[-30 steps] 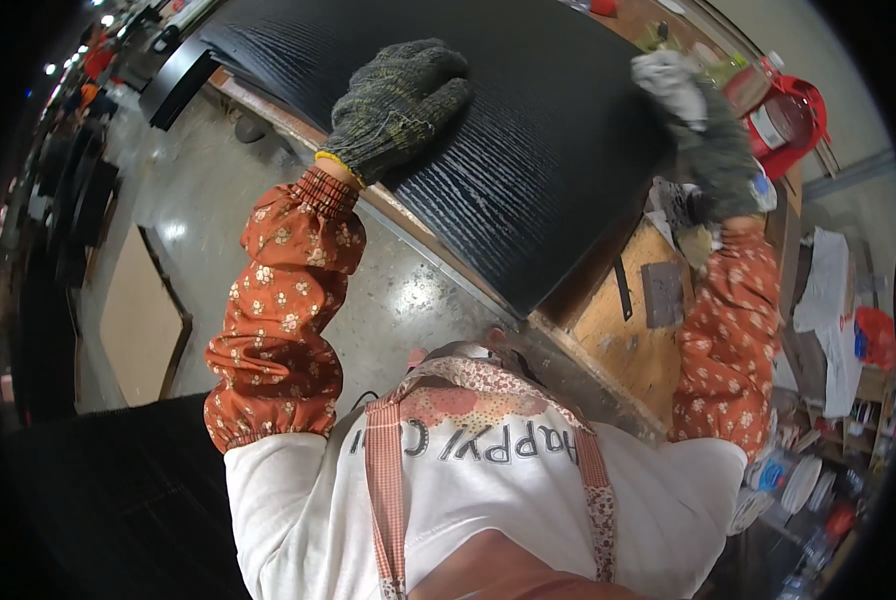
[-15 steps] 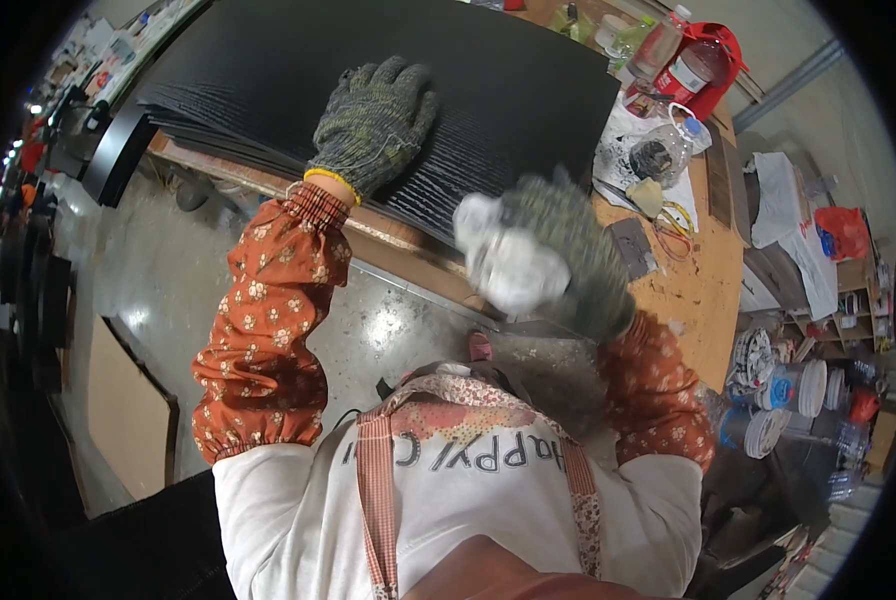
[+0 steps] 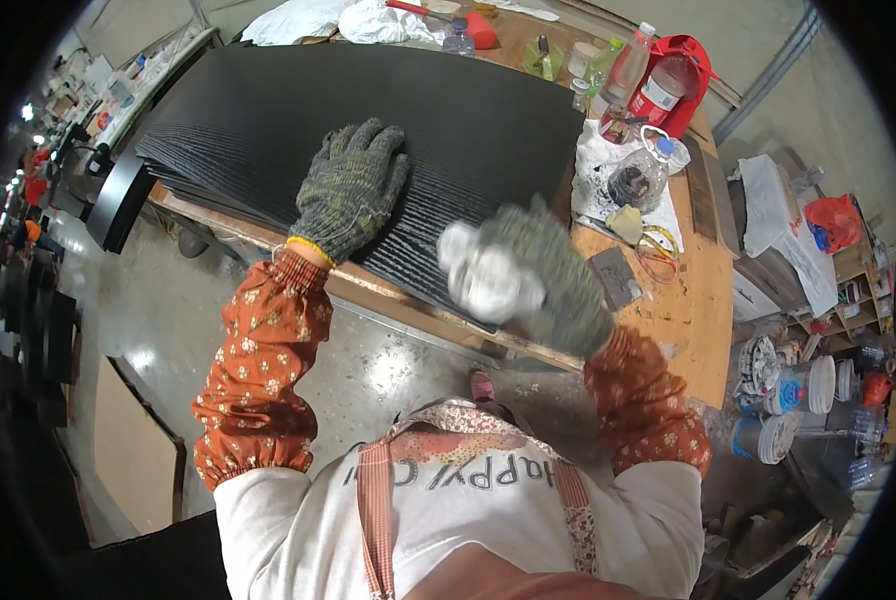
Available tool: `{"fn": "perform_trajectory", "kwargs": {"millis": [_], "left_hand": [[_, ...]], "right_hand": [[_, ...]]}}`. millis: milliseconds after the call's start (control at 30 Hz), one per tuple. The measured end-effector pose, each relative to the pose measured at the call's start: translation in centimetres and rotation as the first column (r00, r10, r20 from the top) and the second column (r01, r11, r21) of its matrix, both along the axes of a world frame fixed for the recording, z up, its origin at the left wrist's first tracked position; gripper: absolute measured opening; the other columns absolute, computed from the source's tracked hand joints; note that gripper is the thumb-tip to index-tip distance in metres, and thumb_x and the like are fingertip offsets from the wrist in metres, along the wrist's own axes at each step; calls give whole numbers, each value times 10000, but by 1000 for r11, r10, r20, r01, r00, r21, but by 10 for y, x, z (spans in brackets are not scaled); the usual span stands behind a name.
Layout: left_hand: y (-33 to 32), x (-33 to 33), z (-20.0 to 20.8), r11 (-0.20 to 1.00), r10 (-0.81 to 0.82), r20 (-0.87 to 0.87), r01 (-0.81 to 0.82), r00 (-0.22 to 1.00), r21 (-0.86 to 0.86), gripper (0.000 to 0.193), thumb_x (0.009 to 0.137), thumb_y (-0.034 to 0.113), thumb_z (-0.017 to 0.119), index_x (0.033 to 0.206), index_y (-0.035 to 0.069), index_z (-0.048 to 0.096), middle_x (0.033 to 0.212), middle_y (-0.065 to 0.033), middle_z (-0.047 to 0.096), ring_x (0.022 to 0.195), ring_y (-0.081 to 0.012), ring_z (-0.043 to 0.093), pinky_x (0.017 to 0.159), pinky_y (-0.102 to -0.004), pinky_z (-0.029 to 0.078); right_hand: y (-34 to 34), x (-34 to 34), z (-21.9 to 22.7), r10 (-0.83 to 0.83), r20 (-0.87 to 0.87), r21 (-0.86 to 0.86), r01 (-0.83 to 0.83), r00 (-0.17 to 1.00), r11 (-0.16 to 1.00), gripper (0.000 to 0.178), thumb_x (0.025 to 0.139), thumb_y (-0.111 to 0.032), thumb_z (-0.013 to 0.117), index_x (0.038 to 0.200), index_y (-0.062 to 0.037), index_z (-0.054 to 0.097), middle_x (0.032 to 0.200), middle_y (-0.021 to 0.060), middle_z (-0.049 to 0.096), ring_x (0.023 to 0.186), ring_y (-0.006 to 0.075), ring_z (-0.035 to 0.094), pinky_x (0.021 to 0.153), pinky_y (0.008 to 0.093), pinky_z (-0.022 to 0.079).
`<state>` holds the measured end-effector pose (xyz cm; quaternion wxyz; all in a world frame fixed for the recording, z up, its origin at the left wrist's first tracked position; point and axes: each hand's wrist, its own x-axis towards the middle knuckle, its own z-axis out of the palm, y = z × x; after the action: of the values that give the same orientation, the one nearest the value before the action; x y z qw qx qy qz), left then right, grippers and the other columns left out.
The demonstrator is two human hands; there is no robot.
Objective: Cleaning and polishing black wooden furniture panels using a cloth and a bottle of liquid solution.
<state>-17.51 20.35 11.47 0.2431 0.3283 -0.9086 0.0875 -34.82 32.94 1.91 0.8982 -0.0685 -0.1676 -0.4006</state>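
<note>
A stack of black wood-grained panels (image 3: 448,120) lies on the workbench in front of me. My left hand (image 3: 353,185), in a grey-green knitted glove, rests flat on the top panel, its fingers stretched out. In the same kind of glove, my right hand (image 3: 543,275) is closed round a bunched white cloth (image 3: 488,275) at the panel's near right corner. Motion blurs this hand and the cloth, and the fingertips behind the cloth are hidden. I cannot tell whether the cloth touches the panel.
On the bench's right lie a stained white sheet, a clear jug (image 3: 640,180) with dark contents, a yellowish sponge (image 3: 625,224) and a dark grey pad (image 3: 616,278). Bottles and a red bag (image 3: 683,80) stand behind. Buckets (image 3: 768,437) sit at the right; a brown board (image 3: 133,450) stands left.
My view has tilted up, showing more of the bench's far side. The right hand has shifted slightly left with the cloth. My left hand stays flat on the panel.
</note>
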Motion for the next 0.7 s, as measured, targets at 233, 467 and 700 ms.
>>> {"fn": "perform_trajectory", "kwargs": {"millis": [233,467,700], "left_hand": [[6,11,10,999,27,27,-28,999,39,338,924,301,500,1187,97,557,1260,-131,523,1211,-323,447,1019,-425,346],[9,28,1,999,-9,-133,4,991,-41,289,875,236,574,1090,45,601,1172,-147,579,1152,-314,510,976,-421,397],[67,59,-40,808,577,-712,-152,401,569,620,803,278,717,1256,-36,433,1153,-188,554,1130,-297,522,987,-418,408]], "right_hand": [[-59,-138,65,-626,197,-930,-346,-754,124,368,862,-203,595,1187,-35,558,1127,143,620,1068,292,577,929,373,435],[-100,-160,55,-431,174,-826,-369,-886,426,566,848,-354,620,1309,-66,459,1196,193,575,1098,362,548,921,431,418],[-82,-138,70,-475,155,-861,-354,-866,365,501,830,-311,633,1243,-56,512,1191,192,560,1116,357,515,950,425,402]]}}
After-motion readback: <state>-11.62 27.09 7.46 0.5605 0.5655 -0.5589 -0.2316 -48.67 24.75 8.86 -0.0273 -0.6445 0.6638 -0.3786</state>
